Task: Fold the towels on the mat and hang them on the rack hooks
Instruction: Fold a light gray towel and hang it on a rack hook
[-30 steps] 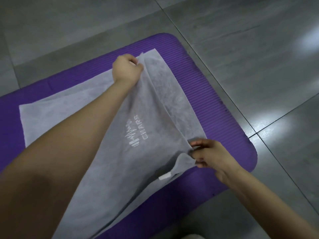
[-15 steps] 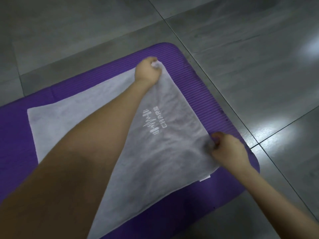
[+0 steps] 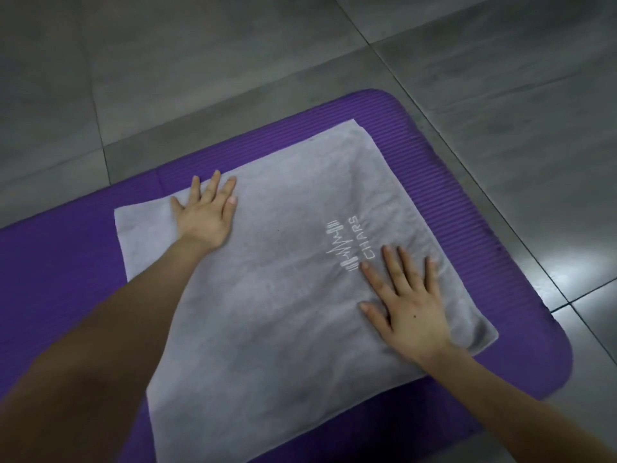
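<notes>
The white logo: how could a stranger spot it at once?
A purple mat lies on the grey tiled floor, with a grey towel spread on it. Just ahead of the right hand sits the logo: the only white marking, jagged bars beside the letters CHARS.

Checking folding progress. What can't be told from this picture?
Head view only.
No rack or hooks in frame.
How many layers the towel has: top layer covers them.
Its near corner: under the left forearm, past the bottom edge.
The mat's left end: cut by the frame.
</notes>
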